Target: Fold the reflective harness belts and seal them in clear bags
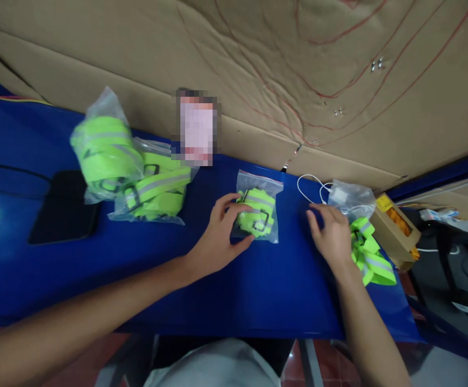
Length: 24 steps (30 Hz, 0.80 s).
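Observation:
A clear zip bag [276,186] with a folded neon-green reflective strap [258,207] and black buckles lies flat at the middle of the blue table. My left hand [220,236] rests at its left side, fingers spread and touching the bag and strap. To the right of the bag, my right hand [331,234] hovers with fingers apart and nothing in them. Beside it, partly behind the wrist, is a loose neon-green strap [373,258]. Two more bagged straps stand at the left, a bulky upright bag [107,145] and a flatter bag [159,188].
Cardboard [258,129] lines the back of the blue table [226,301]. A black pad [64,209] lies at left. At right are a plastic bag with a white cable [349,196], a brown box [395,226] and a black bag [452,274].

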### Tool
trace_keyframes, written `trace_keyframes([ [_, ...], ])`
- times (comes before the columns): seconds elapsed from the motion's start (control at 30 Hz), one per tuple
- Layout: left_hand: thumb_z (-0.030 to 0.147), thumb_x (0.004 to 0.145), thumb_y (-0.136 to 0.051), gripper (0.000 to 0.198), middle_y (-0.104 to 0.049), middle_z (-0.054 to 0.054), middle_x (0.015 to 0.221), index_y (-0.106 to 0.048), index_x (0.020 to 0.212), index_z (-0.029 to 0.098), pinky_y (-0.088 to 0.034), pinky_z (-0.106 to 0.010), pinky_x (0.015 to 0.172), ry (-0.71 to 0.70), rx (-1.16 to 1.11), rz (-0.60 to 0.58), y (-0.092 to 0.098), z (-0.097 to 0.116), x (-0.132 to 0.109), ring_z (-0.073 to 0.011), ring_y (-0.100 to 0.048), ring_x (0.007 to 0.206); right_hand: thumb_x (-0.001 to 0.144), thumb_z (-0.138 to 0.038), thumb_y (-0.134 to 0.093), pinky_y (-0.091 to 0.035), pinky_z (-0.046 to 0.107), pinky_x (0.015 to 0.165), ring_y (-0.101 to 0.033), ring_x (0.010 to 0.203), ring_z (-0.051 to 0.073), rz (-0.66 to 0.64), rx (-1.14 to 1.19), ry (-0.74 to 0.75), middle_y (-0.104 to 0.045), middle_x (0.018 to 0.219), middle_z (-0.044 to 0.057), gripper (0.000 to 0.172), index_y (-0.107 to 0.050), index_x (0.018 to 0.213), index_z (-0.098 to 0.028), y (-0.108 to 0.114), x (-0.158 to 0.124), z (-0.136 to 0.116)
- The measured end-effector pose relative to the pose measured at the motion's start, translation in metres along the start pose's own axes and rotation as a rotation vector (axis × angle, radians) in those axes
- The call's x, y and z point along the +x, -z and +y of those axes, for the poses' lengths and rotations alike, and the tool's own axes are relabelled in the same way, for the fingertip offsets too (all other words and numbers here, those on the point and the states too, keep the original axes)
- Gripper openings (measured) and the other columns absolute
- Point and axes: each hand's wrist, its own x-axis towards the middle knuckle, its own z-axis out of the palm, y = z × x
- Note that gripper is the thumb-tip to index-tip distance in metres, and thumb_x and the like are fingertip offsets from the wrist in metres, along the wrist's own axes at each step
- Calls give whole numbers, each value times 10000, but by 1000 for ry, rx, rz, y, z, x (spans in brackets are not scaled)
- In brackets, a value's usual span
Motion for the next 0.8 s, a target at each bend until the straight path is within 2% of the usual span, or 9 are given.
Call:
trace_keyframes([
  [0.1, 266, 900, -732, 483, -344, -129, 1498, -509, 1328, 254, -415, -512, 1210, 1, 27, 15, -1, -4, 3, -314, -427, 1433, 1068, -394, -501, -477, 422, 974, -682, 1109, 264, -122, 134, 202, -751, 1204, 102, 317, -687, 1224, -190, -11, -5, -20],
  [0.17, 275, 922, -713, 441, -397, -132, 1450, -512, 1313, 244, -443, -500, 1174, 10, 11, 33, 0, -8, 5, -311, -440, 1413, 1067, -405, -505, -480, 432, 960, -670, 1116, 268, -186, 176, 273, -740, 1213, 106, 328, -682, 1248, -197, -17, -7, -29],
  [0.27, 247, 969, -645, 321, -518, -103, 1309, -534, 1270, 234, -521, -429, 1032, 7, -60, 33, 3, -13, 9, -246, -571, 1203, 1068, -400, -502, -481, 434, 959, -662, 1121, 264, -216, 225, 269, -727, 1218, 102, 311, -688, 1230, -211, -21, -8, -30],
  [0.33, 220, 980, -620, 257, -562, -75, 1219, -561, 1230, 230, -536, -381, 941, -5, -96, 32, 4, -15, 11, -204, -602, 1045, 1072, -387, -498, -475, 434, 986, -664, 1130, 252, -229, 260, 256, -721, 1223, 91, 288, -691, 1209, -223, -23, -7, -27],
  [0.47, 177, 966, -611, 225, -577, -64, 1170, -590, 1187, 213, -535, -357, 890, -34, -113, 43, 5, -14, 11, -186, -598, 971, 1075, -379, -486, -470, 449, 1024, -668, 1147, 249, -254, 259, 261, -714, 1235, 89, 280, -694, 1188, -231, -21, -4, -24],
  [0.53, 164, 963, -598, 215, -582, -69, 1169, -598, 1173, 209, -538, -373, 903, -37, -106, 46, 6, -13, 10, -192, -603, 980, 1077, -392, -476, -478, 451, 1031, -657, 1189, 259, -279, 206, 290, -706, 1279, 99, 314, -669, 1257, -222, -12, -6, -22],
  [0.63, 185, 957, -613, 180, -592, -68, 1150, -611, 1136, 209, -554, -396, 907, -9, -133, 69, 6, -12, 10, -190, -614, 960, 1066, -416, -495, -469, 473, 1068, -628, 1258, 282, -259, 45, 289, -671, 1366, 105, 390, -592, 1396, -233, 16, -22, -9],
  [0.7, 235, 949, -648, 146, -595, -61, 1124, -618, 1090, 212, -576, -394, 892, 24, -197, 88, 5, -12, 11, -179, -627, 935, 1050, -438, -512, -468, 499, 1072, -618, 1276, 306, -183, -57, 213, -637, 1412, 116, 436, -553, 1448, -264, 39, -44, 8],
  [0.8, 327, 919, -709, 177, -586, -44, 1087, -621, 1018, 210, -618, -367, 872, 81, -340, 95, 1, -13, 12, -157, -641, 919, 1014, -547, -516, -455, 616, 1052, -539, 1365, 422, -54, -239, 15, -534, 1504, 185, 564, -505, 1505, -270, 66, -88, 39],
])
